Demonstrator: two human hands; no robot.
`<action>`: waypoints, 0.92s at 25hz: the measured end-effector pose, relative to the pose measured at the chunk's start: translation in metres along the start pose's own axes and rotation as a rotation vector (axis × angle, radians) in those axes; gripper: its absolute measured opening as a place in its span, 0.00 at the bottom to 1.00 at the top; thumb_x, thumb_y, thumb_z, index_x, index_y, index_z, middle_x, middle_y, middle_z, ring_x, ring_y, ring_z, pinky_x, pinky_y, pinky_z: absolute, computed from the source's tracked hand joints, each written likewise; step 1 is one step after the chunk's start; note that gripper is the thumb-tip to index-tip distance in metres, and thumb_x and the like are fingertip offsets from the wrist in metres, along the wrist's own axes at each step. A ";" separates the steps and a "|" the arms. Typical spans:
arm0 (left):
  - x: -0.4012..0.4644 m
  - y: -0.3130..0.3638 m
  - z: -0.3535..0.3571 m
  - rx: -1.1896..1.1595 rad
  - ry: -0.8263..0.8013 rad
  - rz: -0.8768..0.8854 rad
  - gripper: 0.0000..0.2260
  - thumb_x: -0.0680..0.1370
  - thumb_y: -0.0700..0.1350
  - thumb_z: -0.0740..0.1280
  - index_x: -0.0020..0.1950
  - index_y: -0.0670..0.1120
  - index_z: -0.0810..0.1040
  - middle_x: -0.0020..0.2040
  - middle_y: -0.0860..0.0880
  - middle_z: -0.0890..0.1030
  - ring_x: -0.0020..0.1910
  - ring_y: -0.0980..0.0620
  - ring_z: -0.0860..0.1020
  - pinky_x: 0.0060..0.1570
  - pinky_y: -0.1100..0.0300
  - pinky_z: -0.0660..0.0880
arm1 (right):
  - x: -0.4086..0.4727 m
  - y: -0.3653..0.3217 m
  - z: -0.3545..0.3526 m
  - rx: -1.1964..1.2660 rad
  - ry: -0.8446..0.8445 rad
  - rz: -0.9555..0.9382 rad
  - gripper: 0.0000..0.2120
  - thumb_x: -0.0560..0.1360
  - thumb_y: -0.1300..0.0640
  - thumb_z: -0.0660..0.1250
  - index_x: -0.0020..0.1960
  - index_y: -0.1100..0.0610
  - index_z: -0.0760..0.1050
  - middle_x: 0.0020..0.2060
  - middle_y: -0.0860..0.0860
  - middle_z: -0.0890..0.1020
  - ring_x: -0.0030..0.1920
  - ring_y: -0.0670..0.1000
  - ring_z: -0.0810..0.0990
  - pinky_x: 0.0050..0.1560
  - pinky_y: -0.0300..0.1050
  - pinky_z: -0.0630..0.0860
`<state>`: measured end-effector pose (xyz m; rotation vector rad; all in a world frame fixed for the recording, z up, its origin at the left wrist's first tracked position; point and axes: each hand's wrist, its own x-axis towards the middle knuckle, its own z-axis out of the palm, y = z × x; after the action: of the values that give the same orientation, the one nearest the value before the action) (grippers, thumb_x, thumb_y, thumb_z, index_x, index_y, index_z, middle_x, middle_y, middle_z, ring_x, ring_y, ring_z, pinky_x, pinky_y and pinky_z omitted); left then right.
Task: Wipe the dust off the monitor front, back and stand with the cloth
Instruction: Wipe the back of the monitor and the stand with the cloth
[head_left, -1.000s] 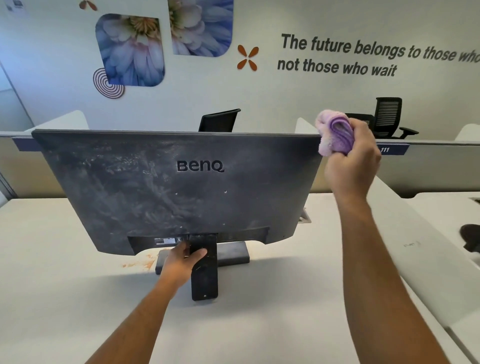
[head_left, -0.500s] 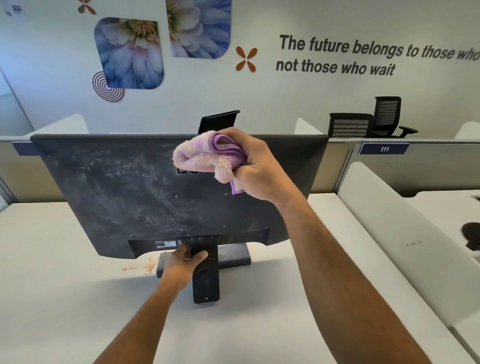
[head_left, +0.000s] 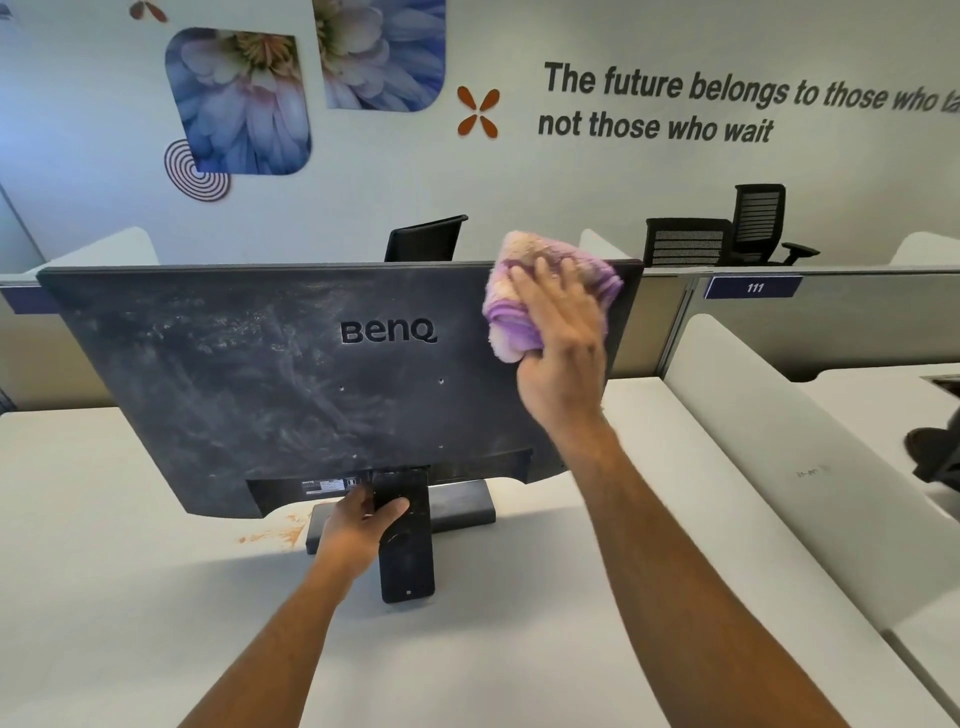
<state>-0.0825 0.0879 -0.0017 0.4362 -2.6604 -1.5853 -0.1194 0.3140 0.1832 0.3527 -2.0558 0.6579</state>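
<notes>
Dust streaks cover the dark back panel of the monitor (head_left: 291, 374), which fills the centre of the frame with its rear face toward the camera and the raised "BenQ" lettering near the middle. It stands on a white surface (head_left: 130, 597), tilted a little, carried by a black stand (head_left: 408, 551) whose neck runs down to a flat base at centre bottom of the panel.

At the upper right corner of the panel, the right hand (head_left: 563, 343) lies with fingers spread and fairly straight over a crumpled pink and purple cloth (head_left: 519, 312), pressing it flat against the monitor's back just below the top edge. Part of the cloth sticks up past that edge. The forearm runs down to the lower right of the frame.

Below the panel, the left hand (head_left: 361, 525) grips the neck of the stand, thumb laid across its near face and fingers wrapped round the far side, where they are hidden. Its forearm comes in from the bottom centre.

An orange-brown stain (head_left: 275, 535) marks the surface just left of the stand's base. Behind the monitor runs a low partition (head_left: 831, 322) with a blue plate reading "111" at right of centre. Black office chairs (head_left: 727, 234) stand beyond it, in front of a wall bearing flower prints at upper left and dark lettering at upper right.
</notes>
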 end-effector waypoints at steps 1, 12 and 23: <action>0.000 0.000 0.000 0.005 -0.001 0.005 0.11 0.76 0.54 0.69 0.54 0.53 0.73 0.47 0.54 0.79 0.42 0.58 0.76 0.47 0.59 0.72 | -0.008 -0.013 0.008 0.020 -0.007 -0.022 0.25 0.74 0.56 0.55 0.69 0.57 0.74 0.70 0.55 0.73 0.74 0.59 0.65 0.74 0.62 0.56; 0.000 0.000 0.000 -0.053 -0.004 0.005 0.15 0.76 0.53 0.70 0.60 0.49 0.75 0.48 0.52 0.81 0.44 0.57 0.78 0.47 0.59 0.73 | -0.022 -0.008 0.003 0.347 0.379 0.043 0.21 0.72 0.68 0.59 0.63 0.61 0.76 0.62 0.53 0.78 0.65 0.50 0.74 0.65 0.45 0.71; 0.000 -0.001 -0.002 -0.029 -0.011 0.020 0.16 0.76 0.55 0.70 0.61 0.51 0.74 0.47 0.55 0.80 0.43 0.60 0.78 0.36 0.70 0.71 | -0.095 -0.022 0.053 0.110 -0.128 -0.393 0.15 0.74 0.61 0.67 0.60 0.58 0.80 0.61 0.54 0.81 0.67 0.55 0.74 0.68 0.59 0.68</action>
<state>-0.0823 0.0862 -0.0016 0.3995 -2.6373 -1.6230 -0.0944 0.2647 0.0863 0.8567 -1.9937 0.5163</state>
